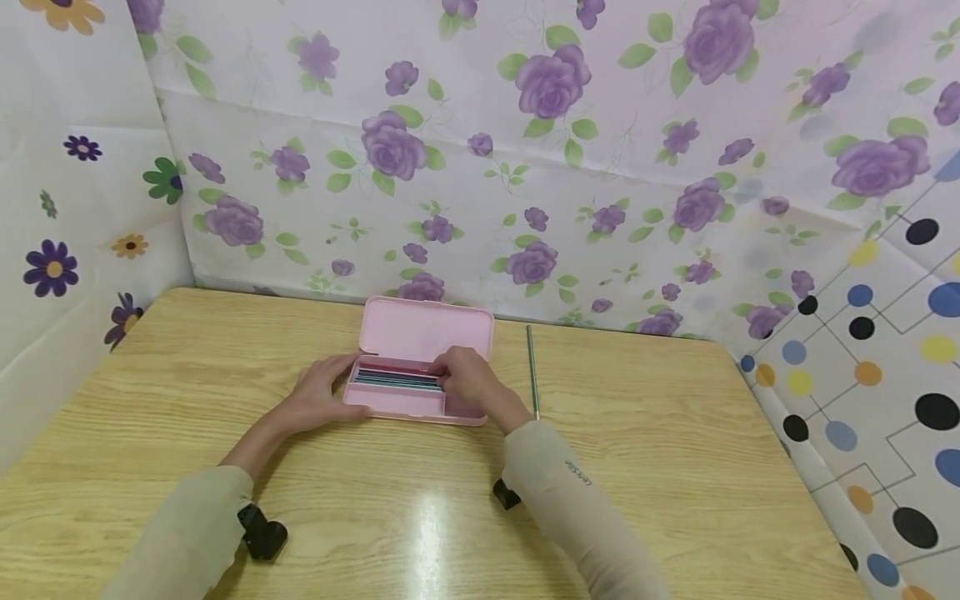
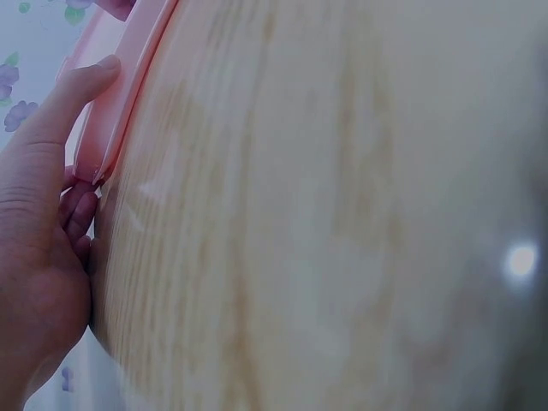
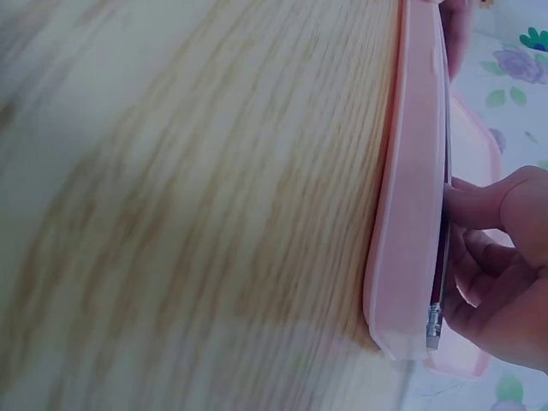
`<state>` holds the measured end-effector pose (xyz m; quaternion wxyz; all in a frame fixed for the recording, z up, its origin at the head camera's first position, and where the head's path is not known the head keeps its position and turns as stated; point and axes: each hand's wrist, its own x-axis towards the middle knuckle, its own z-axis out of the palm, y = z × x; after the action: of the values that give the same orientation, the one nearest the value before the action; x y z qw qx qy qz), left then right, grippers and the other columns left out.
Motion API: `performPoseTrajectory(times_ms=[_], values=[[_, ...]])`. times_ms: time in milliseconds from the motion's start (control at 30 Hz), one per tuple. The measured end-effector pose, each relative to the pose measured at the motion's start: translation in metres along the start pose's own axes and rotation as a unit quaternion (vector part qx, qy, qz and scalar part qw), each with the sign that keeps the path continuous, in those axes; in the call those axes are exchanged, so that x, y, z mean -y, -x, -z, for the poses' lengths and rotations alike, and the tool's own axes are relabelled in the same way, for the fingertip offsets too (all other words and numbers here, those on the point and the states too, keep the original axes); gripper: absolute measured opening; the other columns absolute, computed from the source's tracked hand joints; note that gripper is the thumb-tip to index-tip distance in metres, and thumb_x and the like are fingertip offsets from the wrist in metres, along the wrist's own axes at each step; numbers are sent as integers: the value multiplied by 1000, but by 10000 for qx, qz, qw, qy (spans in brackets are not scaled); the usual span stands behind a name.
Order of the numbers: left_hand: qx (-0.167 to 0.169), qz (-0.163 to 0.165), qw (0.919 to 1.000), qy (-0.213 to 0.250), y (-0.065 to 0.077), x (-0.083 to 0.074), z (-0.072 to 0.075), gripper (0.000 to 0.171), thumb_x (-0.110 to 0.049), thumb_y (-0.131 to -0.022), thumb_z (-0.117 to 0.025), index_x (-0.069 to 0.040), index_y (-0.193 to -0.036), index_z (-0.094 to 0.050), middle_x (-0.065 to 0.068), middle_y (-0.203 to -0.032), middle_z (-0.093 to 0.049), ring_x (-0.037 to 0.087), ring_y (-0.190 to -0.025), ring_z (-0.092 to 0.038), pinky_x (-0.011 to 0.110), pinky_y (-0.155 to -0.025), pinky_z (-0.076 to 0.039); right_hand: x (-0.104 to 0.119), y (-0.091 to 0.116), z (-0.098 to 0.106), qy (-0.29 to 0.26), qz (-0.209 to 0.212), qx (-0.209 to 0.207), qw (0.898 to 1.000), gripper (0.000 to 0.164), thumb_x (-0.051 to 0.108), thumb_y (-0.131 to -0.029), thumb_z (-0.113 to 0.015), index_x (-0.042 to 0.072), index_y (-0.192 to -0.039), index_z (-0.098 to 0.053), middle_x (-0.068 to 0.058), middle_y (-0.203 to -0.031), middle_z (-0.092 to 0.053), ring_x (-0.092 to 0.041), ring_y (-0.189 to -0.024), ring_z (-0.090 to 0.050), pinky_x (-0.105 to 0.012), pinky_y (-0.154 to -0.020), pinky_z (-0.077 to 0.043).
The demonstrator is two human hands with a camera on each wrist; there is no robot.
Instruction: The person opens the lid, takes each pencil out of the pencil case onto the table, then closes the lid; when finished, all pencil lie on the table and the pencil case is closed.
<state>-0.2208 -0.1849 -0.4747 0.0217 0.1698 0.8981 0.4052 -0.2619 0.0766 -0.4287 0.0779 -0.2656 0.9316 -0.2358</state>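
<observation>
A pink pencil case [image 1: 393, 403] lies with its lid raised, several dark pencils [image 1: 397, 380] side by side in its back compartment. My left hand [image 1: 318, 396] grips the case's left end, the thumb on its front wall and the other fingers round the far corner. Over the right part of the case, my right hand [image 1: 468, 377] pinches a dark red pencil [image 3: 440, 274] between thumb and fingers. That pencil's metal band and eraser end show beyond the fingers in the right wrist view, along the case's rim. My palm hides part of the right side of the case.
A green pencil [image 1: 532, 367] lies on the wooden table [image 1: 645, 467] to the right of the case, close to my right forearm. The raised lid [image 1: 427, 329] stands near the back edge, in front of a flowered sheet [image 1: 450, 208]. Patterned sheets also hang at both sides.
</observation>
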Motion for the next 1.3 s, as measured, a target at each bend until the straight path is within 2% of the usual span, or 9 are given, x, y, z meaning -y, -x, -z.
performPoseTrajectory(times_ms=[267, 467, 600, 767, 967, 1133, 1300], values=[[-17, -56, 10000, -9, 1, -2, 0, 96, -39, -72, -83, 0, -146, -37, 25, -143, -41, 46, -131, -31, 64, -103, -18, 5, 3, 2, 86, -238, 7, 9997, 17, -2, -88, -65, 3, -102, -73, -5, -93, -68, -15, -83, -58, -27, -80, -50], [-21, -46, 10000, -36, 1, -2, 0, 96, -39, -71, -83, -1, -147, -37, 24, -143, -41, 45, -131, -31, 63, -104, -17, 8, 5, 8, 70, -155, -175, 9997, 14, 0, -87, -67, 4, -99, -73, -4, -90, -69, -14, -81, -59, -26, -77, -50], [-61, -97, 9999, -37, 1, -2, 0, 95, -38, -71, -84, 0, -145, -39, 25, -142, -42, 45, -130, -32, 63, -103, -18, 9, 7, 13, -158, -21, -403, 9991, 12, -2, -85, -69, 3, -96, -72, -5, -86, -70, -14, -78, -61, -23, -71, -50], [-66, -101, 9999, -30, 0, -1, -1, 95, -38, -71, -83, -1, -146, -39, 24, -143, -42, 45, -131, -32, 64, -103, -18, 8, 9, 21, -817, 65, -768, 9937, 14, -3, -84, -70, -1, -97, -71, -8, -88, -70, -16, -78, -64, -22, -69, -50], [-50, -78, 9999, -52, -1, 1, -2, 95, -39, -71, -83, -2, -146, -39, 23, -144, -41, 44, -131, -32, 63, -103, -18, 0, 12, 29, -1489, -316, -1028, 9830, 25, 1, -82, -74, -1, -106, -70, -9, -89, -69, -18, -80, -64, -24, -72, -51], [-35, -24, 10000, -25, -1, 1, -2, 96, -40, -71, -83, -3, -147, -38, 23, -144, -41, 44, -131, -31, 62, -103, -20, -9, 18, 37, -1616, -683, -1202, 9771, 26, 3, -83, -74, 0, -109, -70, -8, -90, -69, -19, -82, -64, -27, -73, -51], [-41, -28, 10000, -34, -1, 2, -2, 97, -39, -71, -83, -2, -147, -37, 23, -145, -40, 44, -131, -31, 62, -103, -19, -20, 27, 43, -1673, -879, -1396, 9720, 27, 3, -83, -73, -2, -110, -69, -9, -90, -69, -21, -84, -65, -29, -72, -53]])
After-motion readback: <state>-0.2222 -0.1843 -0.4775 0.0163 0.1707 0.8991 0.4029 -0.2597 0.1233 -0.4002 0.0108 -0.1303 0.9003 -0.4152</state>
